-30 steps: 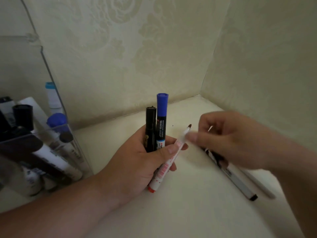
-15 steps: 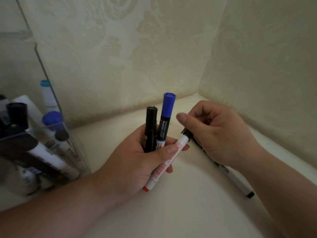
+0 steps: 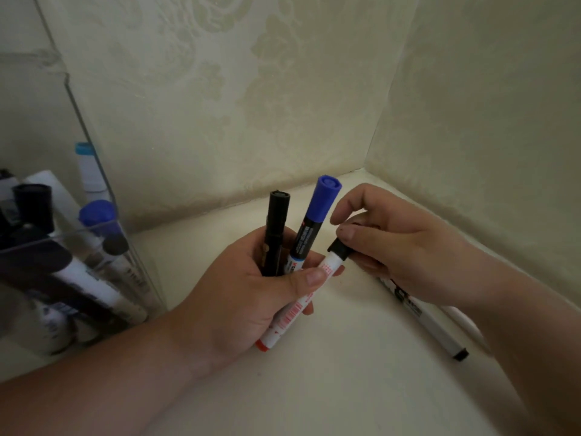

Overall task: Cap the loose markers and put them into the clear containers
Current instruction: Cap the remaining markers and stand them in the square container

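A cream shelf [image 3: 345, 379] runs into a corner of embossed wallpaper [image 3: 251, 105]. The left hand [image 3: 232, 291] is curled round three markers. Its thumb clamps the white marker [image 3: 298, 302], with the black marker [image 3: 276, 231] and the blue-capped marker [image 3: 314, 221] behind it. Just above that thumb, the right hand [image 3: 408, 250] pinches a black cap [image 3: 339, 248] on the white marker's tip; whether it is fully seated I cannot tell. Pushed askew, the cap could pop off. A hard push could slide the marker down through the fist. Another loose marker [image 3: 434, 325] lies under the right wrist, and the clear container [image 3: 132, 265] stands beyond the left hand's knuckles.
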Demonstrator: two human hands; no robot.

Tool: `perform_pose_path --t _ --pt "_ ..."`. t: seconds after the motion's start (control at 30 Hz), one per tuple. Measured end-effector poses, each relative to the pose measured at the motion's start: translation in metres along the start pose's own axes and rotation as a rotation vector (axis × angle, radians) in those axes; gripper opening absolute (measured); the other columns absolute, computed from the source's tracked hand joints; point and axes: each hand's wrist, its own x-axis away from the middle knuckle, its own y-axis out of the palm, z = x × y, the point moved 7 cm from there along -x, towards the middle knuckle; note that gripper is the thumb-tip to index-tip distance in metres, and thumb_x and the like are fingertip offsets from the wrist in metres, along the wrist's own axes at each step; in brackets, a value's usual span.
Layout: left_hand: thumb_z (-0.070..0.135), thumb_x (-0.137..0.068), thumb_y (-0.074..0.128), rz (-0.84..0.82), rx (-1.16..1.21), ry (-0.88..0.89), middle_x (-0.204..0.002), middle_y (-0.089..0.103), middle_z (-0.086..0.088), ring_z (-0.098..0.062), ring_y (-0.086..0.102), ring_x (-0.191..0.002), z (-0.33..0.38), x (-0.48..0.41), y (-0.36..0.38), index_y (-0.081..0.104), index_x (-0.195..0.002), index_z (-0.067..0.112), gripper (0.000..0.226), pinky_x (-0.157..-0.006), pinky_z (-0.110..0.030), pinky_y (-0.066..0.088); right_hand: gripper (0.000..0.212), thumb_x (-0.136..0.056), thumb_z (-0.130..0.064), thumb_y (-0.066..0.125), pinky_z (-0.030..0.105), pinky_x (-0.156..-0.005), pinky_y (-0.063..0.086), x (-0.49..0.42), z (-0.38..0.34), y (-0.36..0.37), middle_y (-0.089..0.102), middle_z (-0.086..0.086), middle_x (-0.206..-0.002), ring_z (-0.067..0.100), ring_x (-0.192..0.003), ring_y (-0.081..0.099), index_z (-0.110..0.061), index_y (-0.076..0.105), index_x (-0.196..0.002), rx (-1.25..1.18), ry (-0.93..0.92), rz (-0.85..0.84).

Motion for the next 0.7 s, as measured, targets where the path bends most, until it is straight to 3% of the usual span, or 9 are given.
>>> perform_pose_path --t 0.07,0.17,0.23,0.37,0.5,0.57,0.6,0.63,0.7 --pt "0.027 -0.073 0.075 -0.001 0.014 -0.001 -0.099 0.079 -0.003 -0.016 0.066 -0.065 0.0 -0.001 0.0 0.062 -0.104 0.004 0.04 -0.061 -0.024 0.053 0.008 -0.084 -0.027 0.064 0.023 -0.044 0.029 -0.001 -0.002 -0.016 0.052 0.005 -0.058 0.014 -0.046 0.037 -0.019 0.063 -0.086 -0.014 -0.025 0.078" --pt "0.026 -0.08 0.077 0.029 0.055 0.007 -0.103 0.078 -0.004 -0.015 0.063 -0.066 -0.001 -0.002 -0.002 0.061 -0.106 0.003 0.039 -0.062 -0.025 0.052 0.023 -0.083 -0.031 0.079 0.023 -0.047 0.026 0.003 -0.005 -0.049 0.048 0.006 -0.053 0.017 -0.046 0.032 -0.013 0.067 -0.076 0.015 -0.012 0.215" --pt "0.023 -0.084 0.073 0.06 0.064 0.012 -0.103 0.078 -0.004 -0.016 0.063 -0.066 -0.002 -0.002 -0.004 0.06 -0.107 0.0 0.035 -0.062 -0.027 0.051 0.023 -0.08 -0.034 0.08 0.025 -0.046 0.03 0.006 -0.006 -0.05 0.053 0.003 -0.052 0.018 -0.047 0.037 -0.013 0.071 -0.074 0.181 0.057 0.155" --pt "0.019 -0.086 0.071 0.08 0.071 0.014 -0.099 0.078 -0.006 -0.019 0.065 -0.067 -0.001 -0.002 -0.004 0.06 -0.105 0.001 0.029 -0.062 -0.028 0.052 0.01 -0.086 -0.033 0.075 0.027 -0.055 0.043 0.01 0.004 -0.012 0.072 -0.001 -0.07 0.01 -0.052 0.05 -0.027 0.077 -0.078 0.607 0.184 -0.158" --pt "0.025 -0.076 0.075 0.084 0.095 0.01 -0.081 0.076 -0.004 -0.042 0.071 -0.095 -0.002 -0.002 -0.005 0.065 -0.091 0.008 0.025 -0.068 -0.035 0.055 0.014 -0.085 -0.043 0.074 0.02 -0.055 0.043 0.006 0.011 -0.016 0.063 -0.013 -0.061 0.002 -0.049 0.05 -0.033 0.07 -0.095 0.742 0.224 -0.1" --pt "0.023 -0.075 0.076 0.055 0.12 0.004 -0.087 0.077 -0.006 -0.042 0.071 -0.095 -0.003 -0.002 -0.004 0.069 -0.09 0.014 0.019 -0.068 -0.035 0.055 0.01 -0.089 -0.035 0.072 0.023 -0.056 0.048 0.007 0.01 -0.029 0.066 -0.01 -0.065 0.004 -0.052 0.055 -0.032 0.068 -0.098 0.657 0.238 -0.014" --pt "0.023 -0.074 0.076 0.039 0.127 -0.001 -0.094 0.078 -0.008 -0.037 0.072 -0.088 -0.003 -0.002 -0.002 0.071 -0.089 0.017 0.017 -0.067 -0.032 0.055 0.008 -0.091 -0.022 0.069 0.029 -0.06 0.052 0.007 0.008 -0.036 0.069 -0.006 -0.072 0.009 -0.058 0.06 -0.027 0.068 -0.098 0.542 0.228 0.041" --pt "0.023 -0.073 0.077 0.031 0.135 -0.011 -0.098 0.078 -0.009 -0.03 0.071 -0.078 -0.003 -0.001 -0.002 0.072 -0.089 0.018 0.018 -0.066 -0.029 0.055 0.016 -0.092 -0.005 0.064 0.034 -0.064 0.056 0.007 0.007 -0.043 0.071 -0.001 -0.078 0.017 -0.067 0.065 -0.019 0.069 -0.098 0.408 0.208 0.095" --pt "0.024 -0.071 0.079 0.022 0.143 -0.026 -0.102 0.078 -0.009 -0.021 0.067 -0.071 -0.003 -0.001 0.0 0.073 -0.091 0.019 0.022 -0.064 -0.025 0.055 0.032 -0.088 0.021 0.046 0.031 -0.073 0.059 0.007 0.006 -0.048 0.074 0.012 -0.089 0.028 -0.085 0.071 -0.001 0.068 -0.098 0.106 0.174 0.144"
